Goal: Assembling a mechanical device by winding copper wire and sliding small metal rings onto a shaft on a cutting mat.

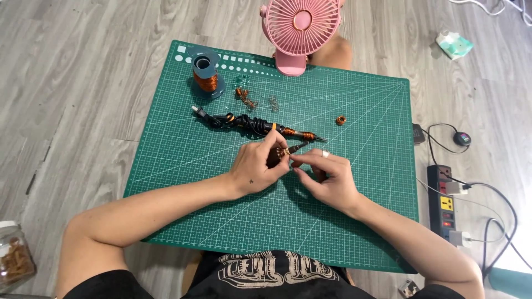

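Observation:
My left hand (257, 166) and my right hand (327, 177) meet over the middle of a green cutting mat (183, 166). Together they pinch a small dark tool or pen-like part with a tiny copper piece (289, 150) at the fingertips. Just beyond the hands lies a soldering iron (260, 126) with its black cord bundled, tip pointing right. A small copper coil (341, 119) sits alone to the right of it. A spool of copper wire (206, 75) stands at the mat's far left, with a few small copper coils (245, 97) near it.
A pink desk fan (299, 30) stands at the mat's far edge. A power strip (443, 202) with plugged cables lies on the wood floor at right. A glass jar (14, 257) stands at lower left. A tissue pack (454, 44) lies upper right.

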